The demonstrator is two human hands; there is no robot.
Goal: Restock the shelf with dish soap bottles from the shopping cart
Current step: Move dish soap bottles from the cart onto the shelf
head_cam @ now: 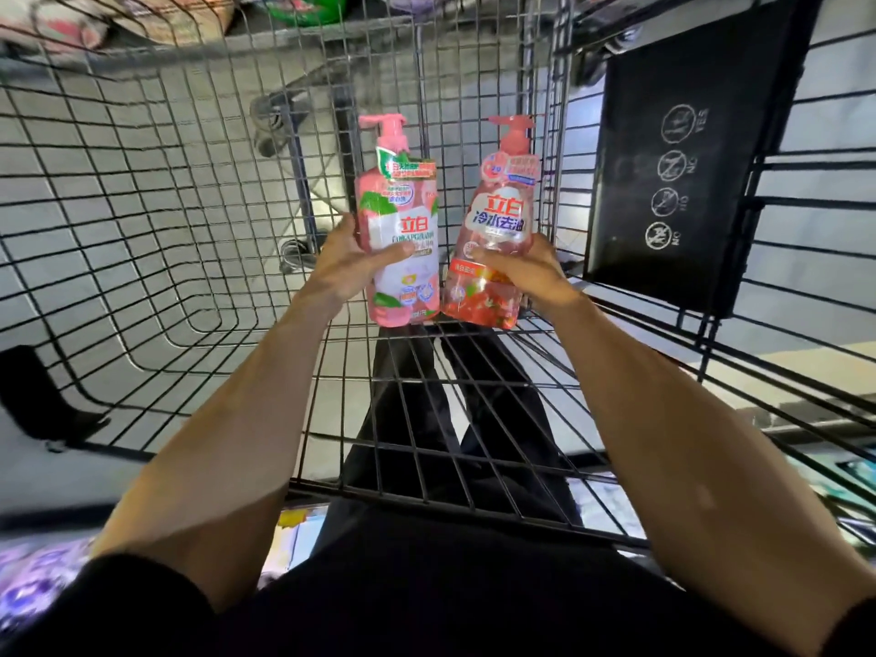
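Left hand (343, 265) grips the lower body of a pink-and-white bottle (403, 220) and right hand (526, 272) grips a red bottle (497, 220), 1 apiece, thumbs across the labels. We find the 2 bottles upright, pumps up, side by side over the wire shopping cart (142, 182). We judge the low grip steadies each for carrying; no shelf is in view.

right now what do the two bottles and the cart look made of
Left bottle: likely opaque pink plastic, glossy printed label. Right bottle: translucent reddish plastic, glints on it. Cart: thin dark wire grid, probably coated metal.
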